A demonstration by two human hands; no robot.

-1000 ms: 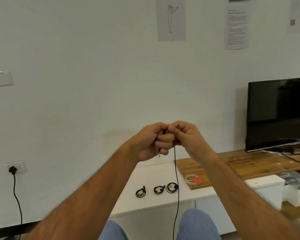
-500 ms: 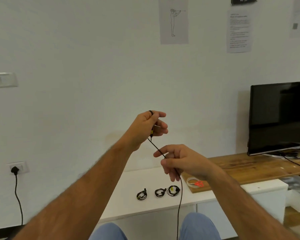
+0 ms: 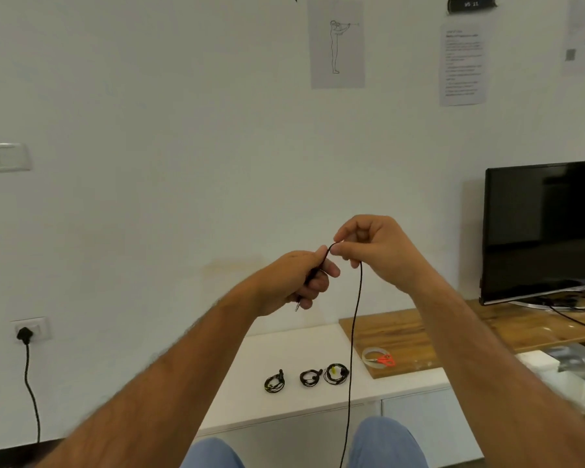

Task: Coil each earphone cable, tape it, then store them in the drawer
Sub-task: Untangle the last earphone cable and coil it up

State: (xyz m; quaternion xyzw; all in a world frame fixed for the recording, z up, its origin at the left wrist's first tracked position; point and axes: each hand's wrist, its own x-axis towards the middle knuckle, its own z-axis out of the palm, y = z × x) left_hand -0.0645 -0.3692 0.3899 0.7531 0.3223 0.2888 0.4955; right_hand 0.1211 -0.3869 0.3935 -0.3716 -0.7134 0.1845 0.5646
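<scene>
My left hand [image 3: 298,282] grips the plug end of a black earphone cable [image 3: 355,332]; the metal jack pokes out below the fist. My right hand [image 3: 372,251] pinches the same cable just beside the left thumb, forming a small bend between the hands. The rest of the cable hangs straight down past my knees. Three coiled earphones lie in a row on the white cabinet [image 3: 284,352]: a left coil [image 3: 274,383], a middle coil [image 3: 309,377] and a right coil [image 3: 336,373] with a yellow bit. A tape roll [image 3: 374,355] and red scissors [image 3: 384,360] lie on the wooden board [image 3: 402,336].
The cabinet's drawer fronts [image 3: 419,420] are closed below the top. A black monitor [image 3: 544,231] with trailing cables stands on the board at right. White foam pieces [image 3: 568,376] sit lower right. A wall socket with a black plug [image 3: 24,333] is at left.
My right hand rose from below to meet my left hand, which dropped a little. The cable between them went from a slanted stretch to a short bend.
</scene>
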